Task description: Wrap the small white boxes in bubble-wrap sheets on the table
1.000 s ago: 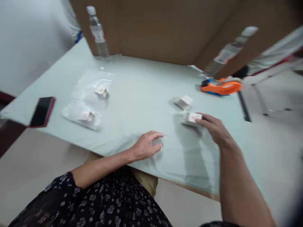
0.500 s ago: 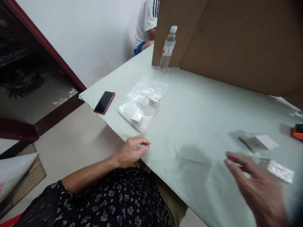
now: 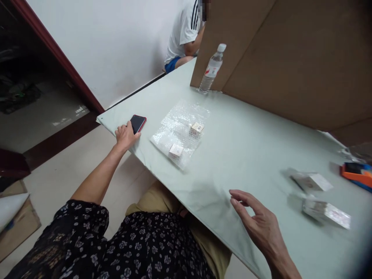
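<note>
the left hand [image 3: 125, 137] touches the red-cased smartphone [image 3: 138, 123] near the left corner of the tabletop [image 3: 238, 159], though whether its fingers clamp it i cannot tell, and the right hand [image 3: 260, 223] has thumb and fingers apart.

This is looking like a plain indoor room fitted out as a makeshift workspace; whether it is belonging to a home, an office or a small workshop, one cannot tell; a white wall [image 3: 110, 46] is filling the upper left of the frame, a dark red frame [image 3: 60, 54], seemingly a doorway's, is slanting beside it; pale smooth floor [image 3: 66, 166] is showing at lower left; a cloth-covered table [image 3: 247, 151] is spanning the centre; a cardboard panel [image 3: 290, 58] is standing at upper right.
</note>
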Available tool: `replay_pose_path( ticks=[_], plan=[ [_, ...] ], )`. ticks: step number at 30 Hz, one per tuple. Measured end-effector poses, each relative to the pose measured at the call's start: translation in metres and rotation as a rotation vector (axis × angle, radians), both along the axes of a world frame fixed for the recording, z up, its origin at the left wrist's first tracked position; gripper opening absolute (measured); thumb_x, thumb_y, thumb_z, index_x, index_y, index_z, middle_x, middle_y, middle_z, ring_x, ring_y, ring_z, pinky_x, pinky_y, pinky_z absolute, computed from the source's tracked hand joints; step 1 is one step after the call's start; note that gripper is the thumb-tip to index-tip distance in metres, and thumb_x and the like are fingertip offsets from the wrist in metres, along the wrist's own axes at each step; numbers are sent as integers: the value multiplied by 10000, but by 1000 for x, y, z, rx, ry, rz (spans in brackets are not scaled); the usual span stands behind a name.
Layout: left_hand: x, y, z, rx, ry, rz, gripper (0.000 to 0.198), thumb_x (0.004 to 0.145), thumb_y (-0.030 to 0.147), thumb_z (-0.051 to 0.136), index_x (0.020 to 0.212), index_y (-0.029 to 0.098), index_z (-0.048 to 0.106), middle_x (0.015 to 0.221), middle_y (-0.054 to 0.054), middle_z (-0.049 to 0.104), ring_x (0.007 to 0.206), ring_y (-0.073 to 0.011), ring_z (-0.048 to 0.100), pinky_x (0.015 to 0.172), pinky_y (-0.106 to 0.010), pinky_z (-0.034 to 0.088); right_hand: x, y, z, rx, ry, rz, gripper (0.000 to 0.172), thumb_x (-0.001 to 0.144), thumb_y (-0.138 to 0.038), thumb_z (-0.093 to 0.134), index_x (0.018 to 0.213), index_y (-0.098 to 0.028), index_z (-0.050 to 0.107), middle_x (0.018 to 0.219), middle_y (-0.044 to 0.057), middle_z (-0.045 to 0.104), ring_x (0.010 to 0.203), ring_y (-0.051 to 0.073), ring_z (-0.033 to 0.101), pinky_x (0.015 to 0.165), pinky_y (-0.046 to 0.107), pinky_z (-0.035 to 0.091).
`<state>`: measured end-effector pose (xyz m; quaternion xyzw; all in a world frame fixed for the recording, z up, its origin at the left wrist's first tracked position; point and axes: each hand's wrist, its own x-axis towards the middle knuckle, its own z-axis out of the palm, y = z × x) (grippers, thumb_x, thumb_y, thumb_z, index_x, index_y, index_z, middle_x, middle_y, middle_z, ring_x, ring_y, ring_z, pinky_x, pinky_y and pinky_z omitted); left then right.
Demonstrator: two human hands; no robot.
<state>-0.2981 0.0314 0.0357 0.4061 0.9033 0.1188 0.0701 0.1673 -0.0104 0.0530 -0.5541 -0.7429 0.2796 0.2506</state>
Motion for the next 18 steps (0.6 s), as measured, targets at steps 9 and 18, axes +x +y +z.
replay_pose_path(
  ticks=[9,18],
  plan=[
    [5,-55,20,424,-476,157,952,646,446,736,1464,100,393,1335,-195,553,1213,-342,586,1023,-448,488,-52,-30,1,-9,173,146,216,906,-391,607,1001,-253,743,1007,78,767,819,230,729,674,339,614],
    [167,-112,14,719,-1329,-122,734,735,466,774,1352,184,493,1267,-94,646,1157,-220,627,994,-316,513,-162,-65,1,77,347,336,691,943,-353,572,1568,-253,295,1424,135,595,1177,285,653,981,484,572]
  ],
)
